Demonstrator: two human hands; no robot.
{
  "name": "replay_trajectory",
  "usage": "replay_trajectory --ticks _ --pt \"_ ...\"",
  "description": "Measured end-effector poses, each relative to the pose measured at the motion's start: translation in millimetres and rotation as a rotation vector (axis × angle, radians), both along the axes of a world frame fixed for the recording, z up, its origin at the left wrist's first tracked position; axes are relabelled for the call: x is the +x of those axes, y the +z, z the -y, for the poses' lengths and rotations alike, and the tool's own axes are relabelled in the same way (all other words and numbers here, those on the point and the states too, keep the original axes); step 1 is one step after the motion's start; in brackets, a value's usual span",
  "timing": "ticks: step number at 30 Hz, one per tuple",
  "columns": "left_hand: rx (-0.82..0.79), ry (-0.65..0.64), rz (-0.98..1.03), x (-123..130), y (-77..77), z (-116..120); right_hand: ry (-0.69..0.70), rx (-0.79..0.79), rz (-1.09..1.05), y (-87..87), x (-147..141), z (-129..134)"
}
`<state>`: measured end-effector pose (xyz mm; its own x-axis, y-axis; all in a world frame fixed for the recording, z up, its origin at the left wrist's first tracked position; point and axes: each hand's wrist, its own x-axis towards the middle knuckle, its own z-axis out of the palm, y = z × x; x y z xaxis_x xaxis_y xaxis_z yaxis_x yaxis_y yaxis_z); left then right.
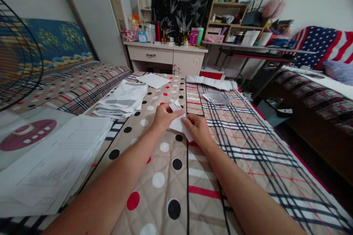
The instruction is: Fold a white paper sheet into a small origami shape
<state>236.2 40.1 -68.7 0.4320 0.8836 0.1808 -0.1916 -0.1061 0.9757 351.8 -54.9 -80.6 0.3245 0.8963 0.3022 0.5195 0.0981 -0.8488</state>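
Both hands meet over the middle of the patterned bedspread (162,161), holding one small folded piece of white paper (179,125). My left hand (163,116) pinches its upper left part between thumb and fingers. On the other side, my right hand (198,126) grips the right edge, with its fingers curled inward. The paper's upper end sticks up between the hands, and a wider flap hangs below them. Part of it is hidden behind my fingers.
At the left lie a large paper stack (55,169) and a looser paper pile (124,97). Further off are a single white sheet (153,80), a row of folded papers (211,82) and a grey plastic packet (216,97). A fan (19,55) stands at far left; a dresser (151,55) is behind.
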Motion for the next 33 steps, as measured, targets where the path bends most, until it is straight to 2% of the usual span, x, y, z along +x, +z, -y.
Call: replay_trajectory --ticks 3,10,15,19,21,23,25,27,29,31,33 --pt "0.001 -0.066 -0.038 0.0 2.0 4.3 0.033 -0.024 -0.067 1.0 -0.3 0.6" --pt "-0.123 -0.039 0.028 -4.9 4.2 -2.1 0.114 -0.073 -0.37 10.0 -8.3 5.0" --pt "-0.017 0.004 -0.004 -13.9 2.7 -13.7 0.199 -0.172 -0.532 15.4 -15.1 7.6" --pt "0.059 0.049 -0.068 -14.2 1.6 -15.8 0.219 -0.197 -0.539 15.0 -19.0 8.2" --pt "0.075 0.083 -0.055 -12.4 3.8 -14.3 0.192 -0.168 -0.5 13.1 -20.5 8.4" --pt "0.0 0.057 0.001 -11.0 7.5 -11.4 0.118 -0.11 -0.452 10.7 -20.9 8.4" --pt "-0.142 -0.064 0.027 -10.3 10.8 -7.2 0.019 -0.043 -0.41 8.4 -19.3 8.1" --pt "-0.263 -0.199 -0.028 -9.5 11.5 -1.5 -0.071 0.012 -0.387 6.6 -16.3 7.3" --pt "-0.314 -0.253 -0.094 -7.1 8.9 5.1 -0.125 0.043 -0.387 5.8 -13.6 6.4" --pt "-0.317 -0.223 -0.092 -2.7 4.6 11.1 -0.135 0.055 -0.41 5.8 -13.2 5.9" --pt "-0.268 -0.137 -0.028 2.1 0.9 14.4 -0.11 0.053 -0.435 6.4 -16.0 6.0"
